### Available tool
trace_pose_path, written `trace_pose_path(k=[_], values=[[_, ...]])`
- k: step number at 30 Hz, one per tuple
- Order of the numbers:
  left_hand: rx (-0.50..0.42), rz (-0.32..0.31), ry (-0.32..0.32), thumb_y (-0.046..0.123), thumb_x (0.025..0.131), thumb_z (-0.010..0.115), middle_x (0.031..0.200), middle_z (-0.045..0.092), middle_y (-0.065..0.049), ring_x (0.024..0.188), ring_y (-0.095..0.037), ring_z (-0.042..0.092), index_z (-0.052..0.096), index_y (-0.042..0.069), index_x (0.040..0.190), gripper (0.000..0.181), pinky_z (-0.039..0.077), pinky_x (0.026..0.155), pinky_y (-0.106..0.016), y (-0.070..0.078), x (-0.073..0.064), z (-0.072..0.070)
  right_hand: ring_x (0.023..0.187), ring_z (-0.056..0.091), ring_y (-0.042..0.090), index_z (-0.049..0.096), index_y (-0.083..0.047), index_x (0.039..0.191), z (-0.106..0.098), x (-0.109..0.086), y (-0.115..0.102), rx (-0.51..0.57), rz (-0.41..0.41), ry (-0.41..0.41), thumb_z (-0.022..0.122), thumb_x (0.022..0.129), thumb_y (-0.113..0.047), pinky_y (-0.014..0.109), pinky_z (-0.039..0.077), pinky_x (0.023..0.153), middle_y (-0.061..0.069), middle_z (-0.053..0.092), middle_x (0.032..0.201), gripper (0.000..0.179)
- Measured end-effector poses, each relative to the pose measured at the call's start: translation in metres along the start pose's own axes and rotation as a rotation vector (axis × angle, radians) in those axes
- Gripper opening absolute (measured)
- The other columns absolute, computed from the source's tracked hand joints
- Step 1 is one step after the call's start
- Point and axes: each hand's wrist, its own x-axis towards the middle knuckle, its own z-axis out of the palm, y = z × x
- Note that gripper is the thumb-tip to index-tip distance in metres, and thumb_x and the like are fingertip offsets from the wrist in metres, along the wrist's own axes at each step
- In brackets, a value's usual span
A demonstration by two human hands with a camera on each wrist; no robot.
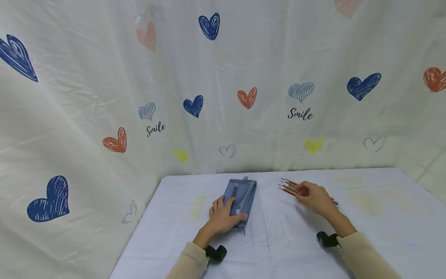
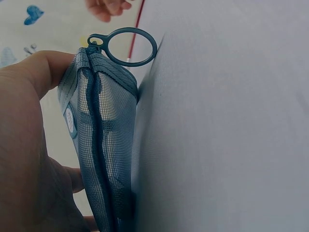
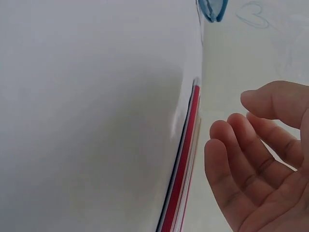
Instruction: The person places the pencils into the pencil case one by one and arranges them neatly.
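Note:
A blue-grey mesh pencil case (image 1: 246, 193) lies on the table, with my left hand (image 1: 223, 217) resting on its upper face. In the left wrist view, the zipper of the pencil case (image 2: 113, 140) runs along its side and ends in a ring pull (image 2: 155, 50); the thumb and fingertips touch the upper face. To the right, a bundle of coloured pencils (image 1: 287, 187) lies on the cloth, partly hidden under my right hand (image 1: 313, 197). The right wrist view shows this hand (image 3: 260, 164) hovering with loosely bent fingers and nothing in them, apart from the pencils (image 3: 181, 179).
A white cloth (image 1: 285, 248) with faint yellow stains covers the table. Behind it hangs a pale curtain (image 1: 265, 143) printed with hearts and "Smile". Black wrist devices (image 1: 216, 253) are strapped by both beige sleeves.

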Motion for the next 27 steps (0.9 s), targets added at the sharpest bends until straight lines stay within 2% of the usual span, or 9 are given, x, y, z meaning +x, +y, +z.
trace_pose_path(k=[9,22,27], values=[[-0.008,-0.001,-0.007,0.067,0.090,0.061,0.167,0.017,-0.023,0.151,-0.042,0.017,0.039,0.016,0.158,0.088,0.019,0.113,-0.066,0.001,0.001,0.000,0.083,0.061,0.018,0.069,-0.001,0.108,-0.008,0.001,0.012,-0.016,-0.002,-0.040,0.073,0.088,-0.012,0.031,0.046,0.068,0.006,0.071,0.090,0.023],[0.006,-0.001,-0.010,0.070,0.089,0.060,0.167,0.017,-0.022,0.151,-0.041,0.018,0.038,0.017,0.158,0.090,0.020,0.113,-0.066,0.000,0.001,-0.001,0.081,0.058,0.021,0.067,0.000,0.107,-0.011,0.000,0.018,-0.143,0.025,-0.104,0.072,0.086,-0.008,0.038,0.048,0.071,0.007,0.067,0.090,0.023],[0.008,-0.008,-0.007,0.069,0.089,0.060,0.167,0.017,-0.022,0.151,-0.041,0.018,0.039,0.017,0.158,0.089,0.020,0.113,-0.066,-0.001,0.001,0.000,0.075,0.054,0.020,0.067,-0.003,0.102,-0.013,-0.002,0.018,-0.175,0.006,-0.121,0.069,0.084,-0.002,0.035,0.042,0.064,0.004,0.062,0.083,0.018]])
